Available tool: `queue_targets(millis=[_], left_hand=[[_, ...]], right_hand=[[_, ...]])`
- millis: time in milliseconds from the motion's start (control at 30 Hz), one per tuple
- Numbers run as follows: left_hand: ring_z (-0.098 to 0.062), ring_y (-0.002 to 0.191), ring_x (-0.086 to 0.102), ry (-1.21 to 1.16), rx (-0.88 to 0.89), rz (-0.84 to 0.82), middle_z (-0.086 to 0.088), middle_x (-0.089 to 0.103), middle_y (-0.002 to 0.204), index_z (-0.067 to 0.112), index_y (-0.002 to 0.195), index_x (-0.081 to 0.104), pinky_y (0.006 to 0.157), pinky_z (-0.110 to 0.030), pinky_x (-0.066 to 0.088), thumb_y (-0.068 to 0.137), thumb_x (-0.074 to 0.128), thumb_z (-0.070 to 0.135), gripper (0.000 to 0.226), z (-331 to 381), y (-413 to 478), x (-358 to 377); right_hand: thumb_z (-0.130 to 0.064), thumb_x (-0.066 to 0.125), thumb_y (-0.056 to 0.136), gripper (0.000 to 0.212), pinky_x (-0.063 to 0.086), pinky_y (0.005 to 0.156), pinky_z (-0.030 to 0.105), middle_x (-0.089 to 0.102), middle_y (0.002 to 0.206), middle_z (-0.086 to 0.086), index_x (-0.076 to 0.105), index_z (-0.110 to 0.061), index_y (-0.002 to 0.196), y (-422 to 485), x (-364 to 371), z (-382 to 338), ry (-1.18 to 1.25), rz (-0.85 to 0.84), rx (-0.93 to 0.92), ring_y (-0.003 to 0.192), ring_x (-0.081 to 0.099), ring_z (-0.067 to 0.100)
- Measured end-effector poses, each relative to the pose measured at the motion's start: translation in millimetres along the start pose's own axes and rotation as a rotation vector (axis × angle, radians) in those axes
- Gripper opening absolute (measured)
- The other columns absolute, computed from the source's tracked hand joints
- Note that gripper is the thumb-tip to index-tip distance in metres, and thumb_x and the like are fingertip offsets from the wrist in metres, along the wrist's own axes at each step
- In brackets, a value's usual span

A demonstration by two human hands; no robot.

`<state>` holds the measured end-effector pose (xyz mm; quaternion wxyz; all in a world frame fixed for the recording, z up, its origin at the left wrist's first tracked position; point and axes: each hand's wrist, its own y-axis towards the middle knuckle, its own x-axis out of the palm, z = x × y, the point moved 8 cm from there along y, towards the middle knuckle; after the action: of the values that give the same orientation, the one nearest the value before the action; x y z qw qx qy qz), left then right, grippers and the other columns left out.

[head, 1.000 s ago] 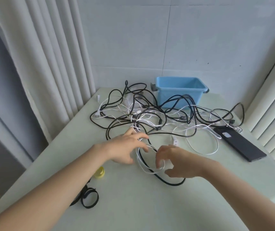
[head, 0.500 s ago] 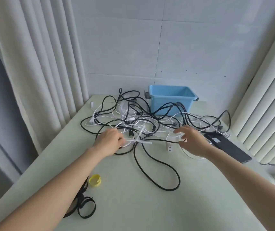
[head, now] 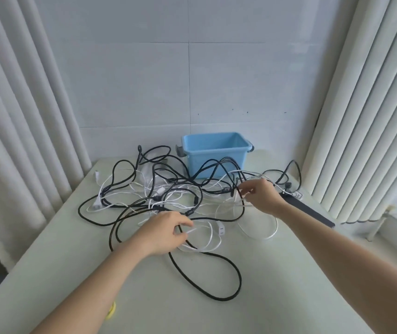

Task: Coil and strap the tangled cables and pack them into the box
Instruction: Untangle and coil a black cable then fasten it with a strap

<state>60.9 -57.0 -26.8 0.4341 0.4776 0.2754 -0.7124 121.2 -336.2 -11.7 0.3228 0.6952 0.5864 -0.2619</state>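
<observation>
Pale green surface [head: 289, 297] between white curtains [head: 24, 116] carries the tangled cables [head: 168, 194], sprawled across mid-frame in front of the blue box [head: 214, 153]. At centre the left grip [head: 166, 231] pinches a white cable [head: 202, 249]; the right grip [head: 262, 197] pinches a thin white strand [head: 241, 200] right of centre. They look light, limp and snag-prone: hold near a plug and feed loops out slowly

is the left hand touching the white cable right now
Touching. The head view shows the left hand pinching the white cable between thumb and fingertips.
</observation>
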Motion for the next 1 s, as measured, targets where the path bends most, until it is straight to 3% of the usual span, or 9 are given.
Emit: queue_targets(millis=[100,167,300,400,533,667,833,900,1000], left_hand=[[0.006,0.079,0.056,0.025,-0.035,-0.03,0.021,0.066,0.12,0.038,0.123,0.067,0.086,-0.025,0.05,0.089,0.063,0.037,0.034,-1.1,7.3,3.1],[0.002,0.082,0.057,0.064,-0.038,-0.049,0.02,0.066,0.122,0.038,0.123,0.067,0.088,-0.026,0.05,0.09,0.062,0.04,0.033,7.5,16.5,8.7],[-0.007,0.109,0.062,0.074,-0.049,-0.04,0.02,0.066,0.121,0.04,0.121,0.067,0.097,-0.033,0.05,0.089,0.059,0.044,0.032,20.6,29.3,7.4],[-0.015,0.113,0.063,0.163,-0.042,0.012,0.016,0.068,0.119,0.039,0.119,0.067,0.095,-0.035,0.051,0.09,0.057,0.043,0.031,29.5,34.5,-3.5],[-0.026,0.102,0.067,0.517,-0.013,0.254,0.003,0.073,0.109,0.032,0.118,0.064,0.081,-0.036,0.053,0.096,0.049,0.039,0.028,48.1,36.7,-39.4],[-0.023,0.095,0.07,0.472,0.009,0.381,0.003,0.073,0.11,0.028,0.129,0.059,0.076,-0.035,0.049,0.099,0.049,0.041,0.033,68.0,42.7,-75.2],[-0.016,0.106,0.066,-0.185,-0.016,0.301,0.012,0.058,0.136,0.032,0.152,0.032,0.101,-0.042,0.046,0.092,0.063,0.051,0.071,78.5,57.4,-91.3],[-0.008,0.094,0.068,-0.347,0.006,0.344,0.012,0.052,0.137,0.032,0.154,0.025,0.101,-0.04,0.046,0.088,0.071,0.045,0.082,85.7,57.0,-93.9],[-0.005,0.091,0.07,-0.671,0.071,0.404,0.003,0.057,0.131,0.033,0.145,0.034,0.094,-0.039,0.055,0.086,0.077,0.026,0.073,93.1,50.6,-102.8]], right_hand=[[0.01,0.051,0.077,0.067,0.051,0.08,0.037,0.052,0.136,0.0,0.058,-0.022,0.135,5.5,-48.6,12.3,-0.356,0.231,-0.058,0.11,0.056,0.028],[0.009,0.051,0.082,0.07,0.053,0.083,0.044,0.039,0.146,0.003,0.045,-0.024,0.143,12.9,-73.3,41.5,-0.645,0.183,0.013,0.118,0.05,0.034],[0.011,0.051,0.087,0.03,0.052,0.078,0.041,0.045,0.104,0.009,0.065,-0.005,0.107,24.5,-92.7,55.8,-0.903,0.104,0.022,0.105,0.056,0.036],[0.004,0.056,0.09,0.019,0.048,0.075,0.038,0.054,0.102,0.008,0.068,-0.007,0.1,29.3,-99.3,24.7,-0.999,0.137,-0.119,0.101,0.055,0.03],[-0.021,0.067,0.093,0.014,0.05,0.072,0.04,0.062,0.098,0.009,0.072,-0.009,0.098,29.9,-135.7,-28.8,-0.728,0.314,-0.267,0.098,0.056,0.031],[-0.025,0.066,0.093,0.016,0.035,0.067,0.031,0.067,0.09,0.01,0.072,-0.011,0.096,19.8,-180.1,-91.3,-0.324,0.48,-0.281,0.084,0.058,0.03],[-0.02,0.067,0.09,0.007,0.038,0.056,0.024,0.063,0.071,0.001,0.072,-0.015,0.088,3.5,-190.1,-137.5,0.098,0.451,-0.275,0.057,0.052,0.013],[-0.016,0.066,0.091,0.008,0.036,0.044,0.021,0.061,0.066,0.0,0.069,-0.011,0.085,-1.7,-182.2,-145.2,0.246,0.384,-0.266,0.04,0.046,0.008],[-0.015,0.066,0.091,0.011,0.037,0.04,0.022,0.06,0.064,0.003,0.068,-0.008,0.083,-8.4,-170.5,-147.9,0.377,0.329,-0.242,0.035,0.043,0.012]])
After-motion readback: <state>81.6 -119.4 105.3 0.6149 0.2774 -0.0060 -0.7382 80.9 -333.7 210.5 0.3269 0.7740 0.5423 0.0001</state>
